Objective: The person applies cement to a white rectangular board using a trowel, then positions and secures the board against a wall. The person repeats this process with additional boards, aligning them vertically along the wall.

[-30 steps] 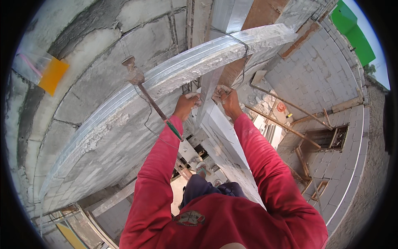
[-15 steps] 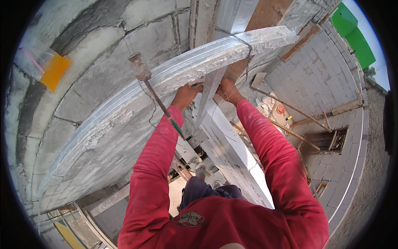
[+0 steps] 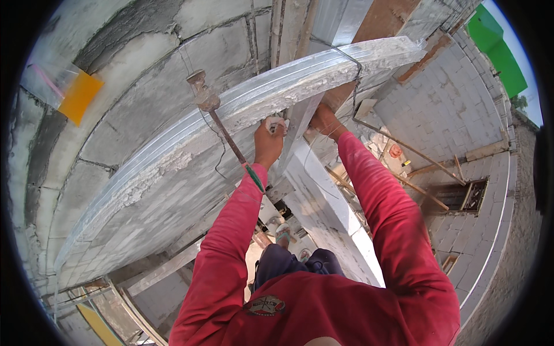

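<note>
My left hand (image 3: 268,144) is closed on a small whitish piece (image 3: 277,124), unclear in kind, just under the rough edge of the pale ledge (image 3: 248,86). Beside it a pale metal post (image 3: 301,118) runs down from that ledge. My right hand (image 3: 326,122) is curled on the post's right side, its fingertips largely hidden, with thin wire across it. A crusted hammer-like tool (image 3: 206,99) rests on the ledge, its green handle (image 3: 254,176) hanging over my left forearm. Dark wire (image 3: 356,78) loops round the ledge at the right.
Concrete block wall (image 3: 127,132) at left holds a plastic bag with orange contents (image 3: 81,98). Far below lie rubble, timber props (image 3: 427,153), a barred opening (image 3: 467,196) and my sandalled feet (image 3: 283,233). A white block column (image 3: 314,202) drops beneath my hands. A green panel (image 3: 493,49) shows top right.
My right hand has risen along the post, its fingertips now more hidden behind it. My left hand has moved right and up to under the ledge. The view has shifted slightly.
</note>
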`<state>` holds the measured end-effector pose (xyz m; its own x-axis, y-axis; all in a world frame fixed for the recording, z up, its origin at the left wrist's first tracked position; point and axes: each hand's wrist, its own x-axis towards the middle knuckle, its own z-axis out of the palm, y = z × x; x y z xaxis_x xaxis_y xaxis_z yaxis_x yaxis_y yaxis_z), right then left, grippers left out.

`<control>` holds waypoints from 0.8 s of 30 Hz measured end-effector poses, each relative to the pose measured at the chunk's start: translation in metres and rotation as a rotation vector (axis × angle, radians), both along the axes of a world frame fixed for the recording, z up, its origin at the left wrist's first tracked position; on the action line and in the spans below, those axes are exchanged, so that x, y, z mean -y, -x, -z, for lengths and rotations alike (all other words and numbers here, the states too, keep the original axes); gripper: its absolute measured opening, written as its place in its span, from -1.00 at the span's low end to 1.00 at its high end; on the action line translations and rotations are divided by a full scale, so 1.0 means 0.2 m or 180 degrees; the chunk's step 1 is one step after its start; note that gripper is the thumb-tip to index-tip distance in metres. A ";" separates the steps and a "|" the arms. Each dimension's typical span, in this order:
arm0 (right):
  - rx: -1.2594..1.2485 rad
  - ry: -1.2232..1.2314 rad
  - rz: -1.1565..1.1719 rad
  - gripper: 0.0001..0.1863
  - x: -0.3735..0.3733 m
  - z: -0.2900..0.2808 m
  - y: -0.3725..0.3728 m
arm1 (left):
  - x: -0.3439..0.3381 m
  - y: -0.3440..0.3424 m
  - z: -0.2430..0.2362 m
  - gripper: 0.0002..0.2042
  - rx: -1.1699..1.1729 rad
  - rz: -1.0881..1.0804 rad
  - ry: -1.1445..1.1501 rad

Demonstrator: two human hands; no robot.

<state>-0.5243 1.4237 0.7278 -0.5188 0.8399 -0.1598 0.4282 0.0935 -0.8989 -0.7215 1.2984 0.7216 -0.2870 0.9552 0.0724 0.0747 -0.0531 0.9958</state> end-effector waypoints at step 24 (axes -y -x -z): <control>0.0436 -0.0975 0.0583 -0.02 0.58 -0.13 0.10 | 0.26 -0.23 0.03 -0.82 -0.0588 -0.0398 -0.0855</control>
